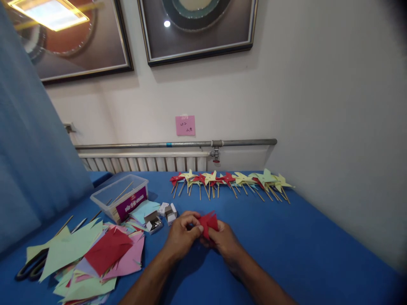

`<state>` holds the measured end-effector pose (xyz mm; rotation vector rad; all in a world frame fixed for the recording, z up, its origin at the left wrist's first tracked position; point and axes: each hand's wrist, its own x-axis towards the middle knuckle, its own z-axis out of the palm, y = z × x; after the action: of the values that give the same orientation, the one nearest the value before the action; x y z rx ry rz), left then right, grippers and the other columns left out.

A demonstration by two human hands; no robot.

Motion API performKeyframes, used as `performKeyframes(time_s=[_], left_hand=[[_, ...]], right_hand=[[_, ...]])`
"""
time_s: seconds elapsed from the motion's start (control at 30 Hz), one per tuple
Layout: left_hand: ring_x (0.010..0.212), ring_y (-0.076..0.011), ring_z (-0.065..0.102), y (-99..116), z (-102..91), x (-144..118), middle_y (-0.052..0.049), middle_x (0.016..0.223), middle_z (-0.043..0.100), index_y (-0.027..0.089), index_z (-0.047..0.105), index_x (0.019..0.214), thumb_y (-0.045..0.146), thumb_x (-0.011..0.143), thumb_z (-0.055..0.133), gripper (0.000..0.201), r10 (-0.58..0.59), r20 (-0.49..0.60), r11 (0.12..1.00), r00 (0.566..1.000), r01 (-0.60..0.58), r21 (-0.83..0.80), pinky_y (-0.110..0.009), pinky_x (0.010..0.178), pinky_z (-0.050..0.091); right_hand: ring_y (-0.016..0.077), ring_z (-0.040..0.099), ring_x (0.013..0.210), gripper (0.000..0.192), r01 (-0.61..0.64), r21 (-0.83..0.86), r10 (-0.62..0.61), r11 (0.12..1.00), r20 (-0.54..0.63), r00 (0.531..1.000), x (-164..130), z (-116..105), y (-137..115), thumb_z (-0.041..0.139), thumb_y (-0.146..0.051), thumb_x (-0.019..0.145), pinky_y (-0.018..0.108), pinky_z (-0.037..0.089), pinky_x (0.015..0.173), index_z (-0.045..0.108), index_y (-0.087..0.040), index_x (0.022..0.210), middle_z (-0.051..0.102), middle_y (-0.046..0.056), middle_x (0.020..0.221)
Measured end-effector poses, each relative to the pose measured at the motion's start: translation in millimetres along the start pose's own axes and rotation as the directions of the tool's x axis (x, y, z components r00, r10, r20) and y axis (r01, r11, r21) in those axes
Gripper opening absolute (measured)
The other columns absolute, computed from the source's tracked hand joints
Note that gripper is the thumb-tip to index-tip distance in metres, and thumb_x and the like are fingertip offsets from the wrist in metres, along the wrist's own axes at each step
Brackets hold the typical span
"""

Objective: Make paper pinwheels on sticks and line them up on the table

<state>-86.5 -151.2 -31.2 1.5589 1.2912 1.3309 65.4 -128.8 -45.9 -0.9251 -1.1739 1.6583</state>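
Between my two hands, above the blue tabletop, is a red paper pinwheel (208,222) with its corners folded inward. My left hand (185,231) pinches its left side between thumb and fingers. On the right side, my right hand (222,241) grips the paper, its thumb pressed on the front and the fingers mostly hidden behind. No stick shows on this piece. Left of my left hand, a small open box of metal pins (154,223) lies beside another small white box (170,213).
Finished pinwheels on sticks (225,180) lie in a row along the back. At left are a pile of coloured paper squares (95,258), black-handled scissors (32,267) and a clear plastic tub (119,190) with sticks. A blue curtain (28,127) hangs at the left.
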Motion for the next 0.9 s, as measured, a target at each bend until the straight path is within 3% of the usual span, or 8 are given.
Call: performKeyframes(time_s=[0.2,0.33,0.43,0.6,0.77,0.9], left_hand=[[0.130,-0.0304,0.059,2,-2.3,-2,-0.013,0.136,0.066,0.019,0.070,0.066,0.021,0.073,0.066,0.009,0.009,-0.025,0.998,1.000,-0.007,0.069,-0.041,0.108,0.045],[0.135,-0.0293,0.056,3,-1.1,-4,-0.012,0.146,0.061,0.020,0.068,0.064,0.013,0.071,0.067,0.009,0.027,-0.040,0.980,0.999,-0.019,0.196,-0.043,0.116,0.040],[0.135,-0.0282,0.057,6,0.4,-5,-0.011,0.145,0.062,0.019,0.064,0.062,0.008,0.070,0.065,0.014,0.043,-0.045,0.960,0.998,-0.028,0.279,-0.044,0.116,0.040],[0.130,-0.0281,0.060,11,0.6,-6,-0.011,0.140,0.067,0.019,0.063,0.061,0.005,0.069,0.064,0.017,0.041,-0.062,0.931,0.997,-0.016,0.364,-0.046,0.115,0.041],[0.125,-0.0306,0.061,11,1.2,-6,-0.011,0.131,0.071,0.020,0.062,0.058,0.006,0.066,0.066,0.017,0.065,-0.091,0.946,0.994,-0.032,0.323,-0.048,0.112,0.041],[0.122,-0.0298,0.061,10,2.2,-6,-0.010,0.130,0.071,0.020,0.065,0.060,0.011,0.068,0.069,0.013,0.083,-0.112,0.960,0.990,-0.049,0.277,-0.044,0.107,0.043]], right_hand=[[0.0105,0.045,0.048,0.021,0.031,-0.052,-0.032,0.998,-0.024,0.999,1,-1,1,0.072,-0.038,0.070,0.025,0.034,0.052,0.065,-0.019,0.076,0.059,-0.004,0.053],[0.0129,0.054,0.056,0.027,0.058,-0.062,-0.061,0.996,-0.059,0.996,6,-5,5,0.076,-0.039,0.066,0.026,0.042,0.059,0.070,-0.017,0.080,0.067,0.000,0.065],[0.0160,0.061,0.064,0.035,0.053,-0.060,-0.056,0.997,-0.053,0.997,6,-6,6,0.079,-0.041,0.065,0.028,0.047,0.065,0.074,-0.015,0.087,0.073,0.003,0.075],[0.0151,0.059,0.065,0.034,0.074,-0.070,-0.076,0.995,-0.019,0.997,2,-5,5,0.079,-0.044,0.068,0.027,0.045,0.064,0.073,-0.015,0.086,0.071,0.002,0.073],[0.0147,0.058,0.064,0.031,0.088,-0.110,-0.089,0.990,-0.008,0.996,2,-3,5,0.078,-0.042,0.070,0.026,0.044,0.063,0.074,-0.016,0.086,0.071,0.002,0.073],[0.0164,0.058,0.061,0.025,0.088,-0.120,-0.101,0.989,-0.104,0.989,6,-4,5,0.078,-0.037,0.065,0.028,0.045,0.061,0.073,-0.018,0.079,0.071,0.002,0.069]])
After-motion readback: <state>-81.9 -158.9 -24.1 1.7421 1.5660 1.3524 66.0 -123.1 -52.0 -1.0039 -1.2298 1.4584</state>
